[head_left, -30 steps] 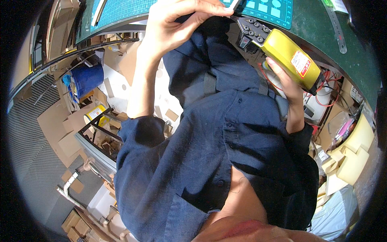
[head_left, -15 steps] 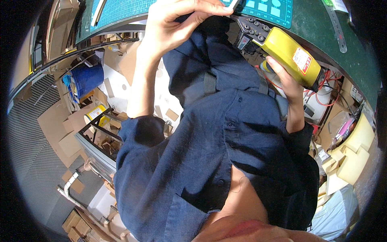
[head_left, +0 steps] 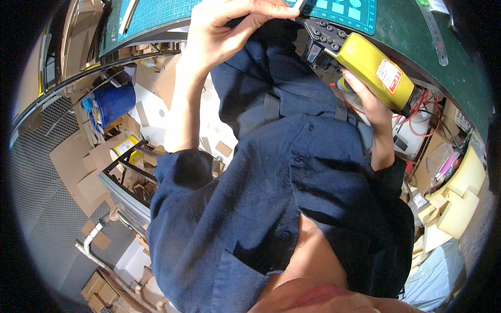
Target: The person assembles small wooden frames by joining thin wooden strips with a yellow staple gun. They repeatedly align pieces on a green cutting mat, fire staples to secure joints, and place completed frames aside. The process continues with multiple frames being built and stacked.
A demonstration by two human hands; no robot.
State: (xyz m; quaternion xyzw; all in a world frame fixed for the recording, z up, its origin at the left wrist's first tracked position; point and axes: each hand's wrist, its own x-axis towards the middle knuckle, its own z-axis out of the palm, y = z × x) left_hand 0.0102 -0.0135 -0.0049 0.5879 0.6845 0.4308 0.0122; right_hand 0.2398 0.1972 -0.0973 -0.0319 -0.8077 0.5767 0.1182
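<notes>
At the top middle, my left hand [head_left: 222, 31] is closed. Its thumb and forefinger pinch a thin, pale strip [head_left: 300, 4] that runs out of the picture at the top. My right hand [head_left: 365, 96] is wrapped round a bulky hand tool [head_left: 378, 73] with a yellow body and a dark, riveted metal head; its exact kind is unclear. That head points up and to the left, close to my left fingertips and the strip. Whether its jaws touch the strip cannot be made out. Most of my right fingers are hidden behind the yellow body.
A teal cutting mat [head_left: 156, 15] lies on the dark green table [head_left: 417, 47]. A metal ruler [head_left: 436, 39] rests on the table's right side. Below are a blue bucket [head_left: 114, 104], cardboard pieces [head_left: 75, 161], red cables [head_left: 417, 117] and yellow foam pieces [head_left: 459, 208].
</notes>
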